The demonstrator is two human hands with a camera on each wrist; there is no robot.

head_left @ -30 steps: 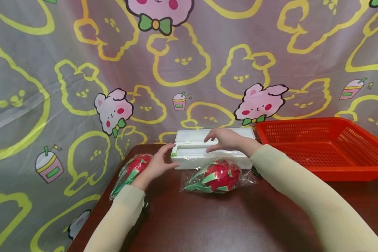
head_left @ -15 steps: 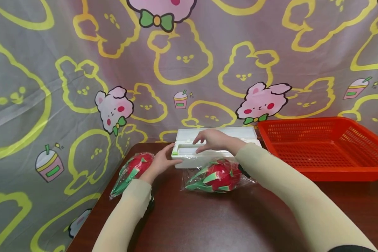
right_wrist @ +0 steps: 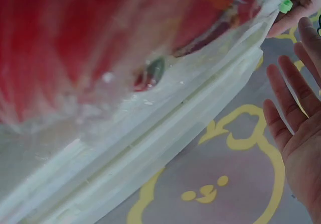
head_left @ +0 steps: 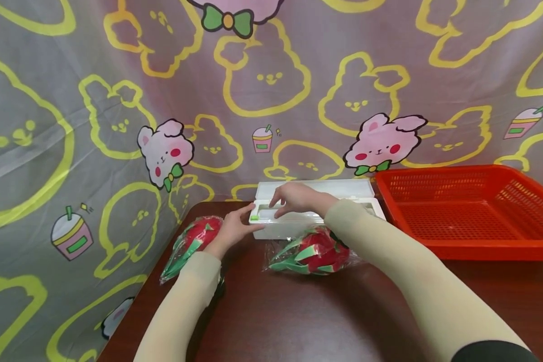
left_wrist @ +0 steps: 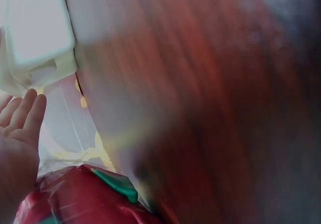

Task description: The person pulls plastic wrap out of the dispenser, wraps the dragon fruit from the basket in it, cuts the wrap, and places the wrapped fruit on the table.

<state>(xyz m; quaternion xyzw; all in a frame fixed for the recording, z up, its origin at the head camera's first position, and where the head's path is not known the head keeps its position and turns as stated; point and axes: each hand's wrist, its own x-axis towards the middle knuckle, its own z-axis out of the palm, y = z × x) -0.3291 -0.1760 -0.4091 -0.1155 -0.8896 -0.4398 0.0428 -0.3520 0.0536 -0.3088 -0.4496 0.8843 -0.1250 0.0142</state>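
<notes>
A long white cling film dispenser (head_left: 275, 232) lies at the back of the table with its lid (head_left: 353, 188) raised, a white roll inside and a green slider (head_left: 255, 218) at its left end. My left hand (head_left: 233, 227) holds that end, thumb at the front and fingers at the corner. Over the opening hovers my right hand (head_left: 296, 197), fingers spread and slightly bent, palm facing left, holding nothing. A film-wrapped dragon fruit (head_left: 319, 251) lies before the dispenser, partly behind my right sleeve. Another wrapped dragon fruit (head_left: 196, 236) sits left of my left hand.
A red plastic basket (head_left: 468, 246) stands on the right of the dark wooden table (head_left: 298, 311). Behind and to the left hangs a patterned curtain (head_left: 298, 100), close to the table's edges.
My right hand has moved left along the dispenser's opening toward its left end. My left hand has come in closer around that end. The head view has tilted down slightly.
</notes>
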